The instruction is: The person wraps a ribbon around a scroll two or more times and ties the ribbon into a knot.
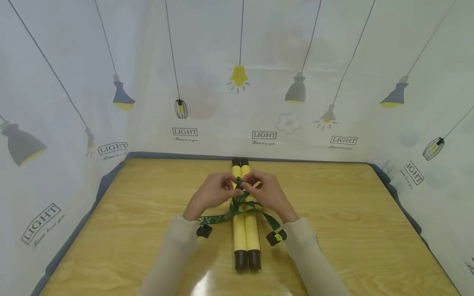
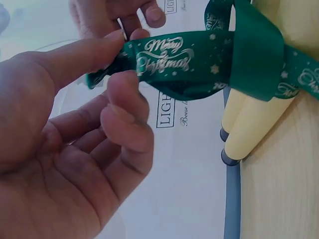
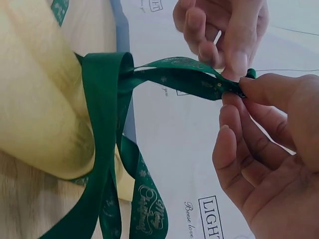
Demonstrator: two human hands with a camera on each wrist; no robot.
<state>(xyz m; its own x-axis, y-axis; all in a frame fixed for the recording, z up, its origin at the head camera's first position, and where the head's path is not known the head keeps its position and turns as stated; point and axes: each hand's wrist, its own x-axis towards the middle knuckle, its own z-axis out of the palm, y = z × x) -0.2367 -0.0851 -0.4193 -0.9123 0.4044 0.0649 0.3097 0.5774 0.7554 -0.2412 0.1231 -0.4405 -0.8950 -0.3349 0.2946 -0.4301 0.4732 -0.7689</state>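
Two yellow tubes (image 1: 240,234) with black end caps (image 1: 241,260) lie side by side on the table. A green ribbon (image 2: 184,59) printed "Merry Christmas" is wound around them, and a loop of it rises above. My left hand (image 1: 212,190) pinches the raised ribbon between thumb and index finger. Close against it, my right hand (image 1: 269,192) pinches the same stretch with thumb and fingertips, as the right wrist view shows. Loose ribbon tails (image 1: 216,219) spread to both sides of the tubes. Where the fingertips meet, part of the ribbon is hidden.
The wooden table (image 1: 140,230) has a blue-grey edge (image 1: 185,156) along the back and sides. White sheeting (image 1: 214,37) printed with hanging lamps and "LIGHT" surrounds it. Small black objects (image 1: 204,231) sit beneath both wrists.
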